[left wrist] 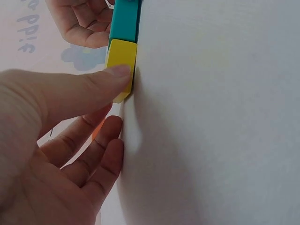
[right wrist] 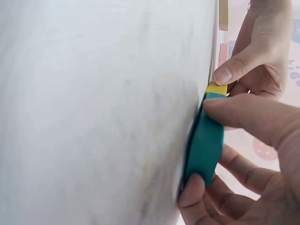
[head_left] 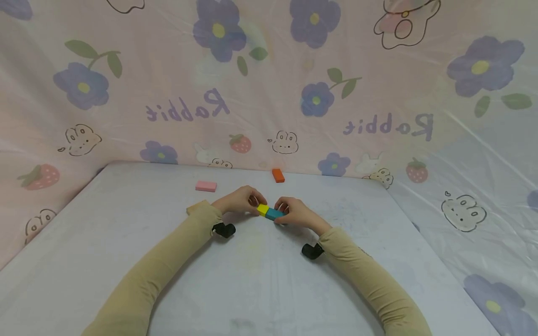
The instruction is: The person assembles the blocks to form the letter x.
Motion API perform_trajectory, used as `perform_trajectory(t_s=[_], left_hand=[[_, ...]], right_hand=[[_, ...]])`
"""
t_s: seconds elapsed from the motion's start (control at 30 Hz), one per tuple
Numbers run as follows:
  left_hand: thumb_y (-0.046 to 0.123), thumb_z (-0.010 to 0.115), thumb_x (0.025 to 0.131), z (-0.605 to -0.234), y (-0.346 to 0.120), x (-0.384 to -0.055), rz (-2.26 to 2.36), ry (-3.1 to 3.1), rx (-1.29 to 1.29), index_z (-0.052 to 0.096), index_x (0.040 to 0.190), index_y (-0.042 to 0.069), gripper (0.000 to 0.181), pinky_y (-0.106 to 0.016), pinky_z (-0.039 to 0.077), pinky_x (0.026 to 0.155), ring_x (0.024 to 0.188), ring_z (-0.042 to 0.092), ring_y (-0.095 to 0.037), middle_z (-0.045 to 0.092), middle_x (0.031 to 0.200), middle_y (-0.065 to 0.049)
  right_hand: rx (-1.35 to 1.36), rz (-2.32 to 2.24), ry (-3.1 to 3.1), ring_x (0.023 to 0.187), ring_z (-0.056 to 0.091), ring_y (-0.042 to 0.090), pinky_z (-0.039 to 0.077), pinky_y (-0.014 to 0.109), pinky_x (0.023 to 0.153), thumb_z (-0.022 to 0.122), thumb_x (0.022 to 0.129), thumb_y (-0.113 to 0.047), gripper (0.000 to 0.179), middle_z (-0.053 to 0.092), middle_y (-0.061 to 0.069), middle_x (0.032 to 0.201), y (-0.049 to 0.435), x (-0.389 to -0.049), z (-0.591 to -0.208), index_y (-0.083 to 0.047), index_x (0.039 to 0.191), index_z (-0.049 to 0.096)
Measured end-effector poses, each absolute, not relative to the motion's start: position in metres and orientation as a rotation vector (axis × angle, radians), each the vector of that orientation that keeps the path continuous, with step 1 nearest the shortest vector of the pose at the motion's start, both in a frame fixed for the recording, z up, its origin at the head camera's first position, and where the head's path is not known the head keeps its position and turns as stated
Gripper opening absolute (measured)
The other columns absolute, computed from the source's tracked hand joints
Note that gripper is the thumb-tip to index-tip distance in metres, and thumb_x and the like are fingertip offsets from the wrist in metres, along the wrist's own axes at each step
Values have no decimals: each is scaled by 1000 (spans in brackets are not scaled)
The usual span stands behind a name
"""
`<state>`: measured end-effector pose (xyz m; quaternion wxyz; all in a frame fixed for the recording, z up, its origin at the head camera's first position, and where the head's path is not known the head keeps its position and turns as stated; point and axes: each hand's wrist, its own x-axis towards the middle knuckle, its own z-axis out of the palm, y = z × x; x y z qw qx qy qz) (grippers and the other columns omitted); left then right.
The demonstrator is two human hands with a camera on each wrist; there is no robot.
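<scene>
A yellow block (head_left: 262, 209) and a longer teal block (head_left: 274, 214) lie end to end, touching, low at the white tabletop. With thumb and fingers my left hand (head_left: 239, 199) pinches the yellow block; in the left wrist view its thumb crosses the yellow face (left wrist: 123, 54), and the other fingers curl loosely below. My right hand (head_left: 298, 213) grips the teal block, whose long side (right wrist: 206, 145) shows in the right wrist view between thumb and fingertips. There the left thumb covers part of the yellow block (right wrist: 216, 88).
A pink block (head_left: 206, 186) lies beyond the left hand, and an orange block (head_left: 278, 175) near the table's back edge. The left sleeve partly covers a tan block (head_left: 193, 208). A printed curtain (head_left: 269, 93) surrounds the white table (head_left: 252, 289). Black wrist devices hang at both cuffs.
</scene>
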<state>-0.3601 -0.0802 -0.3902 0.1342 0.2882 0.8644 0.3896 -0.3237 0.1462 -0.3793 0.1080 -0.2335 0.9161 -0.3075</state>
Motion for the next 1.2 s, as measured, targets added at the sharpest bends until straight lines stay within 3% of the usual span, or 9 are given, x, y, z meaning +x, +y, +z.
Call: perform_trajectory(t_s=[0.33, 0.67, 1.2], left_hand=[[3, 76, 80, -393, -81, -361, 1134, 2508, 850, 70, 110, 7, 31, -27, 52, 77, 92, 58, -19, 66, 100, -1], [0, 75, 80, -390, -81, -359, 1175, 2494, 808, 70, 111, 6, 32, -28, 51, 81, 92, 59, -18, 66, 102, -2], [-2, 73, 81, -388, -83, -357, 1230, 2457, 736, 70, 110, 6, 30, -28, 52, 80, 93, 60, -19, 66, 104, -3]], right_hand=[[-662, -907, 2693, 83, 55, 20, 49, 30, 73, 78, 80, -17, 32, 60, 6, 95, 148, -324, -379, -8, 105, 60], [-715, -932, 2559, 93, 57, 21, 49, 36, 86, 79, 77, -10, 45, 60, 6, 105, 159, -326, -372, -8, 118, 60], [-692, -1008, 2556, 93, 58, 21, 50, 34, 84, 80, 77, -10, 46, 61, 7, 105, 162, -323, -374, -7, 119, 61]])
